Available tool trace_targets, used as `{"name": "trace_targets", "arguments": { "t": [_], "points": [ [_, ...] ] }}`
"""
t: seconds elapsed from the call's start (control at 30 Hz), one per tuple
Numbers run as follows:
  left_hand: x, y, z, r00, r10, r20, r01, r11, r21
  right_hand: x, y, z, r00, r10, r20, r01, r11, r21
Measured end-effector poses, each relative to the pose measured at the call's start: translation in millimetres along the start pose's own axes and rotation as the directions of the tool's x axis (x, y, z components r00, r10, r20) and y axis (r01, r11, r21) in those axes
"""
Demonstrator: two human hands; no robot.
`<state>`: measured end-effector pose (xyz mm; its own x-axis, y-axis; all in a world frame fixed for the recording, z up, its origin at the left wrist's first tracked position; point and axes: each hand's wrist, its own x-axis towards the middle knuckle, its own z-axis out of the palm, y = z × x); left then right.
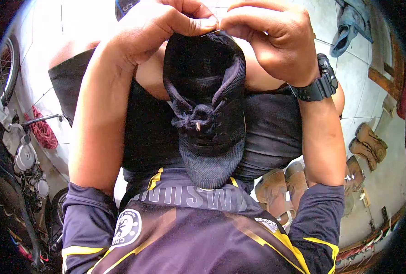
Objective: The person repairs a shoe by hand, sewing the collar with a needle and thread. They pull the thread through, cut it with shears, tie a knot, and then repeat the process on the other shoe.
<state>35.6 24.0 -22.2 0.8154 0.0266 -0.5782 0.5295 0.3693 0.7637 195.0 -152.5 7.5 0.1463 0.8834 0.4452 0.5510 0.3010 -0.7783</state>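
A person looks down at a black shoe [206, 114] resting on their lap, its rounded toe pointing towards their stomach and its heel raised away from them. The toe is a tight ribbed knit; the upper is a smoother woven fabric with a padded, curved collar round the opening. Black cord laces [194, 119] are bunched in a loose knot, one pale lace tip showing. The left hand [159, 27] and the right hand [269, 34] are both closed in a pinch at the heel rim, fingertips almost meeting, with a thin metallic needle [210, 33] glinting between them. A chunky black plastic wristwatch [319, 82] sits on the right wrist. The person wears a dark, glossy jersey [203, 233] with yellow stripes, a round white badge on the chest and pale block lettering seen upside down, too distorted to read. On the white tiled floor [351, 77] lie tan sandals [278, 187] and brown boots [369, 145] to the right, a red cloth [43, 132] and a metal engine [24, 160] to the left.
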Motion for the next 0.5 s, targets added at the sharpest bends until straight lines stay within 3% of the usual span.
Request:
{"name": "trace_targets", "arguments": {
  "t": [0.37, 0.5],
  "points": [
    [2, -2, 1, 1.000, 0.011, -0.021, -0.012, 0.998, -0.069, 0, 1, -2, 0.999, -0.046, -0.026, 0.045, 0.998, -0.040],
    [4, 0, 3, 1.000, 0.014, -0.018, -0.015, 0.998, -0.062, -1, -1, -14, 0.997, 0.081, -0.009, -0.081, 0.990, -0.112]
  ]
}}
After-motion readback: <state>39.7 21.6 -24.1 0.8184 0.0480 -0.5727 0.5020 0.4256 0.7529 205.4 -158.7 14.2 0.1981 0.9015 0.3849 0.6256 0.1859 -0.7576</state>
